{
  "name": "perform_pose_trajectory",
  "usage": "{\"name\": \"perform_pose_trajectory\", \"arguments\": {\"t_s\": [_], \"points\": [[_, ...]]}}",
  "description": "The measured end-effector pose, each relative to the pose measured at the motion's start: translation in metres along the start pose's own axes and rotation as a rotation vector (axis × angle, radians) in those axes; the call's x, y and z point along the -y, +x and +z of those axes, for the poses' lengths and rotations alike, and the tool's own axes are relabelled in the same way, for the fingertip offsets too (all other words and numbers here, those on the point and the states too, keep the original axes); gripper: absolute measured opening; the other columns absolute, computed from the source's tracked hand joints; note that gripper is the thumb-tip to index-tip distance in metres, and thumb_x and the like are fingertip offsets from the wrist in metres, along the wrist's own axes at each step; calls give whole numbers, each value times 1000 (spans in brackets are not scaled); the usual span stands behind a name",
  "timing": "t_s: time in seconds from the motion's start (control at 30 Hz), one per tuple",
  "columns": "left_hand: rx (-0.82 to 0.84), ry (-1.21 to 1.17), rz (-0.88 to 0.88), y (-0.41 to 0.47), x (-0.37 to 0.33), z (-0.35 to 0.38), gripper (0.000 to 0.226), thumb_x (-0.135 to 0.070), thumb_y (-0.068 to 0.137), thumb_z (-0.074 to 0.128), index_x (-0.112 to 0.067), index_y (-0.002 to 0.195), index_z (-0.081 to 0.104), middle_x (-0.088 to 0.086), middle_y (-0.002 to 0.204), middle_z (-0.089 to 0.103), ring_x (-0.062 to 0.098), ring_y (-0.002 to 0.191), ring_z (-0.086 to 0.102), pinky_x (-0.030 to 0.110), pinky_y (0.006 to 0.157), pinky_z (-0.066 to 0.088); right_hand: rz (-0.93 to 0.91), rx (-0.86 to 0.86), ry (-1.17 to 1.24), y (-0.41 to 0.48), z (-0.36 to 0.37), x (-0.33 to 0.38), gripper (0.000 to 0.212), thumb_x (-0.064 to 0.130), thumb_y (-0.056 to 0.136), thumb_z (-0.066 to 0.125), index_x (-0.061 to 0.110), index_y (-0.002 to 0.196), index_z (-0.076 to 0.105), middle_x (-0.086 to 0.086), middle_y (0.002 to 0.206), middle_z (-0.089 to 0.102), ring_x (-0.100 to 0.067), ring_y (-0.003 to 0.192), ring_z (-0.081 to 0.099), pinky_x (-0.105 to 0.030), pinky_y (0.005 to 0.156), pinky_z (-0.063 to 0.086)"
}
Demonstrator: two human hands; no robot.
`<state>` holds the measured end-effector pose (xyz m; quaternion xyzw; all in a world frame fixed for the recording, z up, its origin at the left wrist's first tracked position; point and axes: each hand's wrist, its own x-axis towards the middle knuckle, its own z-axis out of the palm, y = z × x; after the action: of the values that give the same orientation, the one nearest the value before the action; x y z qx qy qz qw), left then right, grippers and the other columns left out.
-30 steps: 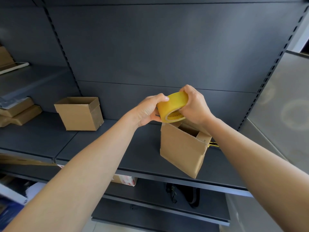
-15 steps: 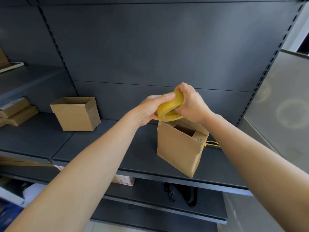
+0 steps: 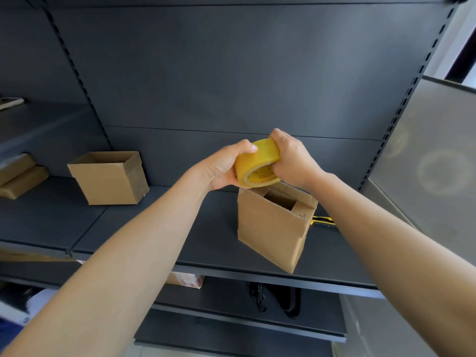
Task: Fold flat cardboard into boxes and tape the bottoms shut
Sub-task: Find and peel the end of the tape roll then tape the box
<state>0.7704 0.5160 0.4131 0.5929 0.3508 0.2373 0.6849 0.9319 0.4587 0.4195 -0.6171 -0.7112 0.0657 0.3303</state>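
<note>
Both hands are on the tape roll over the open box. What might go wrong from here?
The left hand and right hand both grip the tape roll, so nothing steadies the box; its near corner sits close to the shelf edge, and a bump could tip it off. The yellow knife lies partly hidden behind the box, easy to brush.

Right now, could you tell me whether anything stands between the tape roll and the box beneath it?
Nothing visible does: the left hand and right hand hold the tape roll just above the box.
</note>
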Motion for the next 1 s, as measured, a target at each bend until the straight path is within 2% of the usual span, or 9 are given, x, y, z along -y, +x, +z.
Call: {"name": "perform_pose_trajectory", "arguments": {"t_s": [0.2,0.4,0.47,0.6,0.67,0.73,0.8,0.9,1.0], "points": [[-42,40,-33,3,-2,3,51,-38,89,56,-13,133,49,17,130,56,37,118,55,56,96,47,-23,36,-132,3,3,2,35,-8,72,53,14,92,36,-3,91,42,-22,82,41,-27,59,28],[-149,131,-27,-1,-6,1,39,-45,86,57,-20,115,61,10,114,66,31,105,63,50,89,53,-93,66,-243,7,11,11,33,-3,75,54,6,106,46,-7,98,48,-22,92,43,-29,69,33],[-143,117,-10,-6,-5,-5,43,-49,83,60,-21,115,63,9,112,69,30,104,65,50,89,54,-98,38,-151,8,13,16,31,-2,75,57,9,101,46,-2,94,47,-22,90,46,-29,65,35],[-75,-136,72,-16,3,-26,48,-54,77,66,-24,114,65,6,106,70,24,102,65,49,83,55,47,-21,338,10,10,19,33,4,74,69,17,95,47,7,80,53,-8,72,54,-24,58,45],[-92,-268,110,-21,5,-32,40,-55,73,68,-27,101,69,3,91,70,20,92,66,48,77,55,105,20,435,10,11,16,25,0,77,66,10,95,53,1,80,56,-11,72,55,-33,64,50],[-91,-286,118,-23,6,-34,40,-56,73,68,-26,100,67,1,82,72,19,83,70,45,75,55,126,-12,411,12,18,17,22,-3,80,62,2,99,54,-9,86,59,-21,79,57,-42,71,52],[-113,-305,109,-26,6,-32,48,-56,79,66,-20,111,61,6,89,72,23,88,71,45,79,56,145,-113,412,14,24,23,19,-3,81,58,1,98,51,-11,87,59,-24,78,57,-38,65,50],[-168,-352,74,-32,5,-33,56,-54,85,60,-11,120,56,14,105,65,28,102,66,44,90,54,119,-159,378,19,26,32,20,-7,78,53,7,91,46,1,76,52,-14,69,50,-26,54,42],[-218,-347,39,-40,4,-35,52,-51,87,57,-9,117,53,15,108,62,28,99,65,40,84,55,61,-137,292,19,27,39,25,-10,75,49,10,88,42,2,75,47,-14,68,46,-28,53,38]]}}
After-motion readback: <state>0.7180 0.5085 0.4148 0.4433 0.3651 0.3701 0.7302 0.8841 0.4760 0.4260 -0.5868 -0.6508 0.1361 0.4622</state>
